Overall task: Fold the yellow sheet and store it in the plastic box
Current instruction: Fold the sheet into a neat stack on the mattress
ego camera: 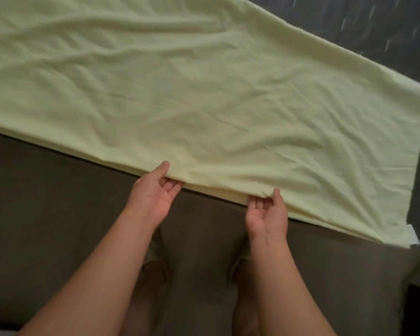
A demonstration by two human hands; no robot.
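on my feed the pale yellow fabric sheet point(204, 93) fills most of the view. it lies spread flat and wrinkled, running from the far left across to the right. it rests on a dark grey patterned surface point(374, 25) that shows bare at the far right; i take this for a bed cover, though the picture is too dim to be sure. the sheet's near edge runs along the surface's near border and looks doubled, with a second layer showing just under the top one.

both hands are at that near edge, palms turned up. the left hand point(153, 192) has its fingers tucked under the fabric and its thumb lying on top, so its grip is grasping the sheet's edge. the right hand point(264, 214), just to the right of it and a little nearer, does the same: fingers curled under the edge, thumb on top, pinching the cloth. the two hands are near each other but apart, with a short raised stretch of edge between them.

at the sheet's near right corner a small white tag point(414, 235) sticks out. below the forearms lies a brown floor point(46, 202), and two feet point(153, 275) stand on it, close to the bed's edge.
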